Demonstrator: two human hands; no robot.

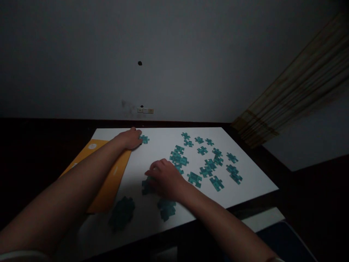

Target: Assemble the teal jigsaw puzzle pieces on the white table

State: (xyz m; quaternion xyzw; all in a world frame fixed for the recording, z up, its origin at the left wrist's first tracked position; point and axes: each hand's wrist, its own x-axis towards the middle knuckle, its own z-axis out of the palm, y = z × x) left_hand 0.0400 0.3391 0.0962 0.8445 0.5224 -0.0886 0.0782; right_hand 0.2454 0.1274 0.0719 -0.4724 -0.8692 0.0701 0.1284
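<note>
Touching teal puzzle pieces [207, 160], white table [253, 185]

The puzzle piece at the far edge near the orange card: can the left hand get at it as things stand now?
Probably yes. The left hand is already stretched out with its fingertips at that teal puzzle piece, and nothing lies between them on the white board.

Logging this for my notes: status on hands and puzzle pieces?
Left hand touching far piece. Right hand flat over near pieces. Orange card under left forearm.
</note>
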